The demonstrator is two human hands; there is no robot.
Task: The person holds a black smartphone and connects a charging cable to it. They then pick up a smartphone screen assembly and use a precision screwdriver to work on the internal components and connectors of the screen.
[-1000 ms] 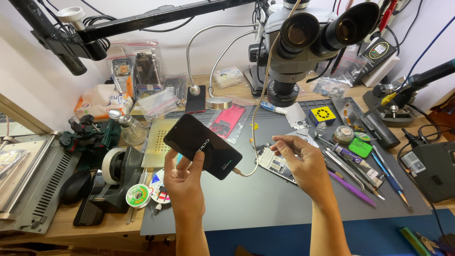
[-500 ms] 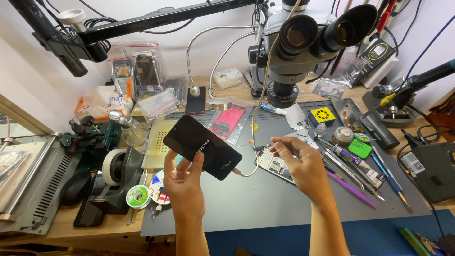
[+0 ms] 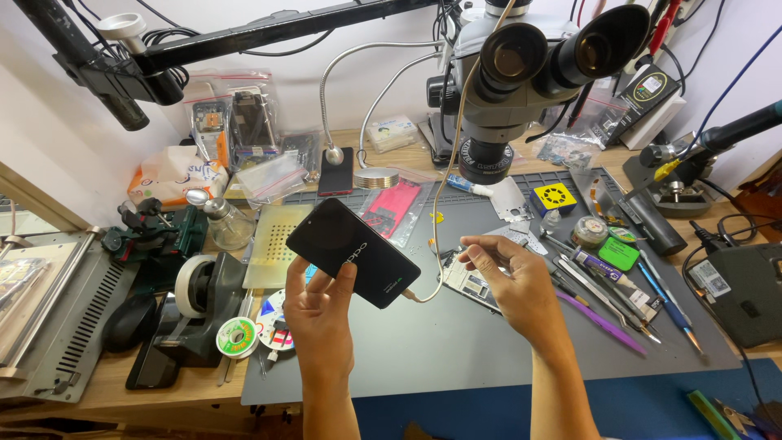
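- Left hand point(image 3: 322, 314) grips black phone point(image 3: 353, 253), frame centre; tilt unchanged from earlier
- Right hand point(image 3: 513, 281) pinches cable point(image 3: 436, 220); position barely shifted
- Grey mat point(image 3: 456, 350) on desk

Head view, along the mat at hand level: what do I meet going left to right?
Tape dispenser → left hand → black phone → cable → right hand → purple tool → blue pen.

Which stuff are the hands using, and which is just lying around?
In use:
left hand holding the black phone
right hand at the thin cable plugged into the phone

Lying about:
microscope
tape dispenser
purple tool
green tin
grey mat
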